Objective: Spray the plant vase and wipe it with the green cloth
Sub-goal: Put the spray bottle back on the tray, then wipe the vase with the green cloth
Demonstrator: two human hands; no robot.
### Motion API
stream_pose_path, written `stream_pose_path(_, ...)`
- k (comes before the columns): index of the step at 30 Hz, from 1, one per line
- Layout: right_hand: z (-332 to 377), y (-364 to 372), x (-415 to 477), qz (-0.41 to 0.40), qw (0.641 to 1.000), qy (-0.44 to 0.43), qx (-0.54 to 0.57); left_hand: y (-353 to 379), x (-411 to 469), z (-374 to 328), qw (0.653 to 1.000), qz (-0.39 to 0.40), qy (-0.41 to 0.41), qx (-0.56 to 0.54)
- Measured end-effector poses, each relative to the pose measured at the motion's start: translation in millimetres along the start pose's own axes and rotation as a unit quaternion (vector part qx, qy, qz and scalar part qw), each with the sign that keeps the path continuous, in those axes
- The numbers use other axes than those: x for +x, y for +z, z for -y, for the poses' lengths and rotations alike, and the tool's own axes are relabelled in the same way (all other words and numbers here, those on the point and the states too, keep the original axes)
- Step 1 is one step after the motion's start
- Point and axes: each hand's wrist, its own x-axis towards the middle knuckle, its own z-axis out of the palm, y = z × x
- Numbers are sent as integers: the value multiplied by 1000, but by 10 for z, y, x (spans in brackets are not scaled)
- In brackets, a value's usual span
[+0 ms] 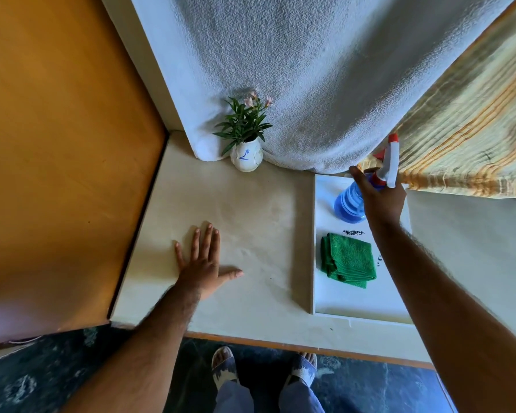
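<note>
A small white vase [246, 158] with a blue mark holds a green plant with pink flowers and stands at the back of the cream counter, against the grey-white wall. A folded green cloth [348, 259] lies on a white tray [355, 302] to the right. Behind the cloth stands a blue spray bottle [348, 204] with a white and red head. My right hand [380, 196] is wrapped around the bottle's neck. My left hand [203, 260] rests flat on the counter, fingers spread, holding nothing, well in front of the vase.
An orange-brown wooden panel [66, 159] borders the counter on the left. A striped yellow curtain [471, 129] hangs at the right, just behind the bottle. The counter's front edge [280, 341] lies near my feet, above a dark floor.
</note>
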Motion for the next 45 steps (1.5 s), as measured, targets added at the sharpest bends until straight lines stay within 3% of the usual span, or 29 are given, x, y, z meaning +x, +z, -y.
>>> stream_pose_path(4,-290,-241,-300,31,996,-33,-71,8,-7,1,1000,-5,1,2)
stream_pose_path(6,-491,-421,-606,26,986,-94,-136,11,-5,0,1000,-3,0,9)
stream_pose_path(7,-596,-504,-769,54,966,-166,-193,13,-4,-2,1000,-1,0,10)
stream_pose_path(9,-774,-624,-1059,162,889,-299,-307,23,0,-1,1000,1,-1,14)
stream_pose_path(11,-906,-659,-1241,242,825,-338,-382,30,1,12,1000,-1,0,18)
stream_pose_path(12,-950,-656,-1286,257,810,-335,-406,34,6,17,1000,-2,1,18)
stream_pose_path(18,-944,-568,-1253,271,808,-292,-434,63,34,19,1000,-16,6,16)
stream_pose_path(24,-795,-465,-1344,227,857,-208,-413,85,33,10,999,-33,10,14)
stream_pose_path(28,-458,-114,-1310,248,855,-296,-346,150,41,39,998,-65,15,16)
stream_pose_path(35,231,1047,-952,306,773,-467,-302,360,10,57,969,-235,53,56)
stream_pose_path(45,473,1790,-378,333,684,-537,-363,402,40,87,961,-267,51,53)
